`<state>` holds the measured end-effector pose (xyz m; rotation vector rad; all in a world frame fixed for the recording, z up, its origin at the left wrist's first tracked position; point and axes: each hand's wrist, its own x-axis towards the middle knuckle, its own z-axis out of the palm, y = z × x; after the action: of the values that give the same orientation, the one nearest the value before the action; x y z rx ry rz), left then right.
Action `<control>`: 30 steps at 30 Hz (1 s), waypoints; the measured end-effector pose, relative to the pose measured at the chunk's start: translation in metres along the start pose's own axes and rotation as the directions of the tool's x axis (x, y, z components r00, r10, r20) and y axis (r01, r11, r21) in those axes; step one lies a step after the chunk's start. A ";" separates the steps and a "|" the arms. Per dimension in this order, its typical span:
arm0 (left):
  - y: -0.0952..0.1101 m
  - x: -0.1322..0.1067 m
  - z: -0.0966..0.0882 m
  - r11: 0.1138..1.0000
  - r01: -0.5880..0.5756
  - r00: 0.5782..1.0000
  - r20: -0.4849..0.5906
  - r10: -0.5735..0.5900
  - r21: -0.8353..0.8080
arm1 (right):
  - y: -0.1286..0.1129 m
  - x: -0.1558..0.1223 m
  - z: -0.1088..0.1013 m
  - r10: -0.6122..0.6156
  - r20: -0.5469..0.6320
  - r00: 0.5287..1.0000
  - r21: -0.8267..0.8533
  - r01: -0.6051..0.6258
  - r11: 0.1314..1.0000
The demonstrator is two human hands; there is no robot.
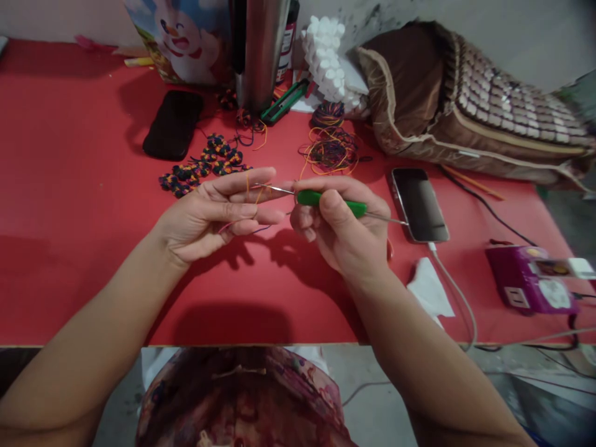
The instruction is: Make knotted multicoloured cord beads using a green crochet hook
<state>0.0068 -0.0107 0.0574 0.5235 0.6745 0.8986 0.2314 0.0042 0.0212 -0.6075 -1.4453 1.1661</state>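
Fingers closed round its green handle, my right hand grips a crochet hook whose metal tip points left. Facing it, my left hand has orange and dark thread looped over its fingers, with thumb and fingers drawn together on it. The hook's tip reaches among these strands, between the left fingers. Any small stitch there is too fine to make out. Behind my hands lies a tangle of multicoloured thread. Several small dark and orange crocheted pieces lie behind my left hand.
A black phone lies at the back left; another phone on a white cable lies at right. A steel flask, a green cutter and a brown cushion stand or lie along the back. A purple box sits far right.
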 end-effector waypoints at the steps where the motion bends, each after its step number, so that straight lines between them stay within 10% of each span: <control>1: -0.001 0.001 0.002 1.000 -0.004 0.999 -0.042 0.004 0.012 | 0.000 -0.002 0.002 -0.006 -0.023 1.000 -0.019 0.005 1.000; 8: -0.011 0.005 0.012 0.996 -0.093 0.976 -0.196 0.094 0.013 | 0.002 -0.010 0.012 -0.064 -0.103 0.993 -0.112 0.053 0.992; 30: -0.023 0.015 0.003 0.907 -0.332 0.893 -0.225 0.390 0.259 | 0.001 -0.008 0.013 -0.034 -0.091 0.995 -0.184 0.017 0.983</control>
<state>0.0276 -0.0099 0.0396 0.7438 0.9502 1.2749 0.2203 -0.0061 0.0183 -0.7589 -1.4850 0.9786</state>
